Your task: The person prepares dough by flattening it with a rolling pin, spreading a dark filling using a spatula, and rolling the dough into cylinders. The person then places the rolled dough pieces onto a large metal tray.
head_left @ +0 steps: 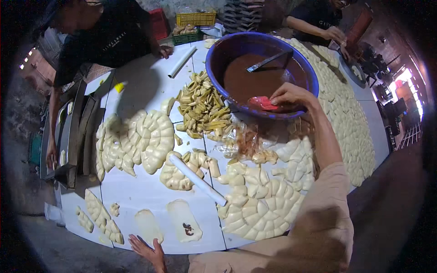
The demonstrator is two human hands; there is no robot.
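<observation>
My right hand (291,95) is closed around a small red plastic scraper (263,103), held over the near rim of a large blue basin (312,82). Thick brown filling (246,75) fills much of the basin. At the table's near edge my left hand (148,253) has its fingers spread beside a flattened dough oval (148,225). A second flat dough sheet (175,210) lies to its right, with a brown smear of filling (188,229) on it. Behind the sheets a white rolling pipe (198,179) rests slantwise across dough pieces.
Dough portions (266,204) spread over the white table (136,191), with more at far right (346,118). Cut banana-like pieces (202,107) are heaped beside the basin, which holds a flat metal tool (268,61). Two co-workers (116,32) (314,22) stand across the table; metal trays (82,136) stand left.
</observation>
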